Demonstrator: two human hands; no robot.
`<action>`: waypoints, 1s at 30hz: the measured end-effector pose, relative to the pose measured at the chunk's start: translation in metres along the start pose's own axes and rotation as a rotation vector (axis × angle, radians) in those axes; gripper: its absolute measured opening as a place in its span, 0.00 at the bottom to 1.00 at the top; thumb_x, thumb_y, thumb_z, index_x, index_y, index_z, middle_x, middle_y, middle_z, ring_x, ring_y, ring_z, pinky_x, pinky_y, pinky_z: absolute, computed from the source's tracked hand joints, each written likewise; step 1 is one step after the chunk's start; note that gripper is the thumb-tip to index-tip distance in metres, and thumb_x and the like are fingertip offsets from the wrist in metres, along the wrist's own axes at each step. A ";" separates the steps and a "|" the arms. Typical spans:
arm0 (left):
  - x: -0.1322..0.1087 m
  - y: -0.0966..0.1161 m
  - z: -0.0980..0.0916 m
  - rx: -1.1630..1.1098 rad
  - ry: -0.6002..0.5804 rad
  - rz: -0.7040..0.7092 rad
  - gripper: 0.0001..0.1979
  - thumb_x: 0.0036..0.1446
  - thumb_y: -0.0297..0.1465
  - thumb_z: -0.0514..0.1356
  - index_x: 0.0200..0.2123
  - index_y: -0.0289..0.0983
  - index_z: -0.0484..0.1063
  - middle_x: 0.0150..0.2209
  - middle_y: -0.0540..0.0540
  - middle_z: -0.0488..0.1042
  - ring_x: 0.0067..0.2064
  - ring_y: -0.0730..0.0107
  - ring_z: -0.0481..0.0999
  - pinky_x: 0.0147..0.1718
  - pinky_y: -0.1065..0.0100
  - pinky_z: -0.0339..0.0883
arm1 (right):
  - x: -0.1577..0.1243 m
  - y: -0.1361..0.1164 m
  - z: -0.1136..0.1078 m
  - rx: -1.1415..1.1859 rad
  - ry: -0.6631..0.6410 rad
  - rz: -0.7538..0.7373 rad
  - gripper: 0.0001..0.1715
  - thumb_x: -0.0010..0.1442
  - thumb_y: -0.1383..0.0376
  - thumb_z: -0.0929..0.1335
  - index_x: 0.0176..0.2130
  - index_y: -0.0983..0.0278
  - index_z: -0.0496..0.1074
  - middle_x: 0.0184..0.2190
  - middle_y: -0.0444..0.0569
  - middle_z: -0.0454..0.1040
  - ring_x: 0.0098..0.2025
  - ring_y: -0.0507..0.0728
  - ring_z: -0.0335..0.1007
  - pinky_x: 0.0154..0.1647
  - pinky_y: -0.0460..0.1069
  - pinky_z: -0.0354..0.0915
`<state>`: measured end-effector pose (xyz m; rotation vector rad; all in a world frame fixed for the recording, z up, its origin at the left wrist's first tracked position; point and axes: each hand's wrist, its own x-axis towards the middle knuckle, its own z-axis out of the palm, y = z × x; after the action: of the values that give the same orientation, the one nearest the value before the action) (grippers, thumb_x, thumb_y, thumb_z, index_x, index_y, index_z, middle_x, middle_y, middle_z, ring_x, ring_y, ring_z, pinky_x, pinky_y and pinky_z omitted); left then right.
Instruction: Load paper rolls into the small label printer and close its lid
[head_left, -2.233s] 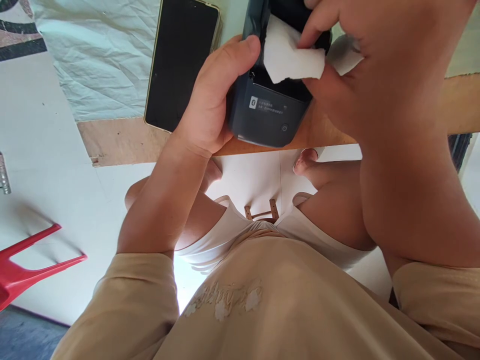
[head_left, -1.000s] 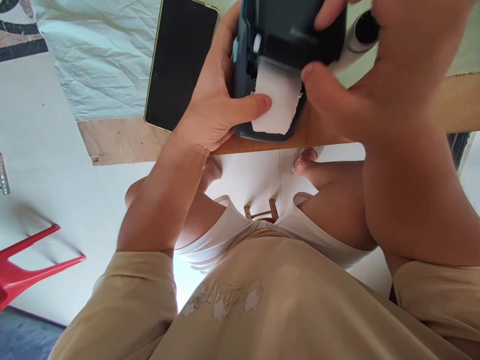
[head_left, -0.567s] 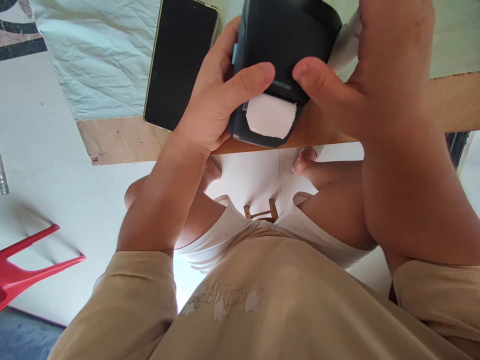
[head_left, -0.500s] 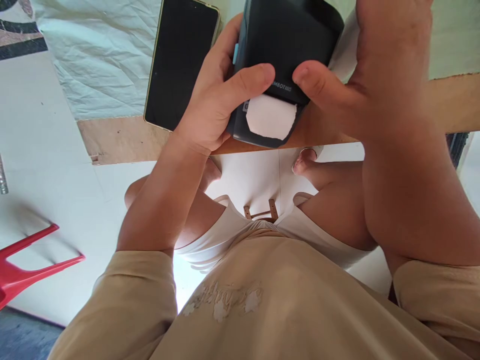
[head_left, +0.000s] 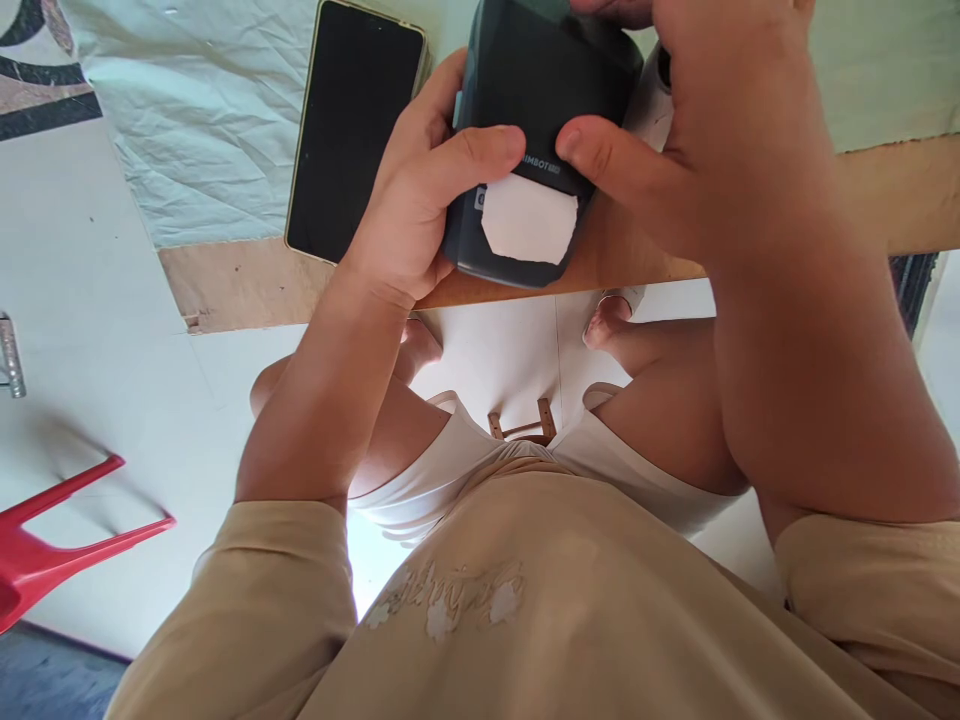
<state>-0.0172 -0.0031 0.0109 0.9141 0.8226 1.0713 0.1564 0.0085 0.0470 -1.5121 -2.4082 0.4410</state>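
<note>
A dark label printer (head_left: 544,85) with "NIIMBOT" lettering is tilted at the table's near edge. My left hand (head_left: 420,190) is closed around its left side, thumb lying across the front. On the right, my right hand (head_left: 690,150) grips the printer too, with its thumb on the front by the lettering and fingertips at the top edge; most of its fingers are hidden or cut off. A white piece of paper (head_left: 529,220) with uneven edges covers the lower front. Behind the printer, partly hidden by my right hand, is a whitish round object (head_left: 651,112).
A phone (head_left: 356,130) with a dark screen lies left of my left hand. Pale green cloth (head_left: 195,130) covers the table, whose bare wooden edge (head_left: 232,285) faces me. A red plastic stool (head_left: 67,550) stands at the lower left on white floor.
Both hands and the printer have shifted slightly left. The fingertips of my right hand now show at the printer's top edge, and more of the whitish object is visible.
</note>
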 end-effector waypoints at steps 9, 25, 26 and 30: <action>-0.001 0.003 0.007 -0.134 -0.031 0.012 0.18 0.60 0.34 0.41 0.33 0.37 0.70 0.33 0.48 0.71 0.52 0.65 0.67 0.46 0.66 0.65 | -0.004 0.004 0.008 -0.055 0.094 -0.015 0.31 0.54 0.43 0.52 0.52 0.54 0.55 0.50 0.36 0.59 0.55 0.53 0.55 0.61 0.57 0.52; 0.000 0.006 0.003 -0.102 -0.021 0.001 0.18 0.61 0.30 0.40 0.35 0.34 0.69 0.33 0.47 0.71 0.41 0.71 0.71 0.45 0.70 0.63 | -0.002 0.002 0.009 0.022 0.096 -0.036 0.30 0.54 0.47 0.54 0.51 0.58 0.57 0.49 0.40 0.59 0.53 0.52 0.57 0.56 0.53 0.57; 0.000 0.006 0.003 -0.114 -0.022 0.006 0.18 0.60 0.29 0.41 0.33 0.34 0.70 0.32 0.47 0.70 0.39 0.73 0.70 0.44 0.71 0.64 | -0.002 0.002 0.009 0.028 0.106 -0.039 0.30 0.54 0.47 0.55 0.51 0.59 0.57 0.49 0.41 0.59 0.53 0.53 0.57 0.55 0.53 0.57; 0.001 0.006 0.005 -0.166 0.002 0.035 0.18 0.59 0.27 0.41 0.28 0.35 0.69 0.28 0.47 0.67 0.33 0.75 0.67 0.40 0.71 0.64 | -0.002 0.003 0.010 0.058 0.107 -0.054 0.32 0.53 0.46 0.55 0.52 0.60 0.56 0.49 0.42 0.59 0.53 0.54 0.58 0.53 0.54 0.59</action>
<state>-0.0147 -0.0021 0.0185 0.7900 0.7096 1.1536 0.1565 0.0066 0.0364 -1.4063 -2.3277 0.4040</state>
